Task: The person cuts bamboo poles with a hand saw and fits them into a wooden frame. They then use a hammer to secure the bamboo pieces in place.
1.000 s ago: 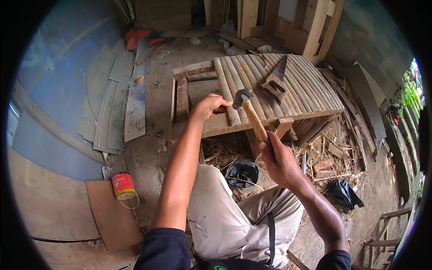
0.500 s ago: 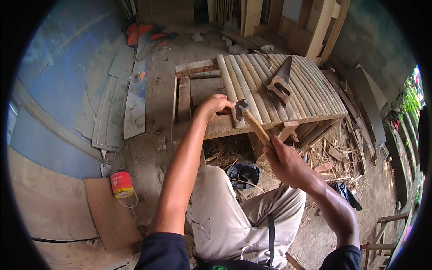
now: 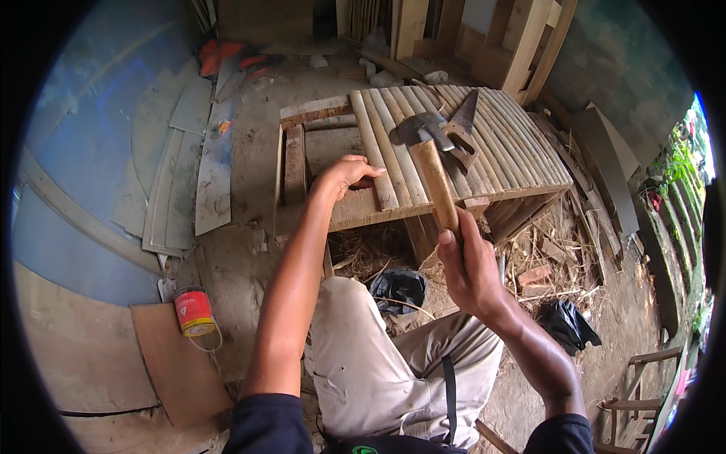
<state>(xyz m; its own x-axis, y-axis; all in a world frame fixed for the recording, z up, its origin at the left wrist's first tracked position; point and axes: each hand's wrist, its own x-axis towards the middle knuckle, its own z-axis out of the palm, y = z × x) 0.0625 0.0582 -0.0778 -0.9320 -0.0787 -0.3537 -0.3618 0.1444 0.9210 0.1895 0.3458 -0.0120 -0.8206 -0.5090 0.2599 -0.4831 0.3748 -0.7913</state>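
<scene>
Here the right hand lifts the hammer above the slats.

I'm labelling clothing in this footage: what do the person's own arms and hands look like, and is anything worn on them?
Both forearms are bare, with no gloves, watch or rings that I can make out. The left hand and right hand are uncovered. Dark navy sleeves show only at the bottom edge, reaching roughly to the elbows. No markings visible on the sleeves.
</scene>
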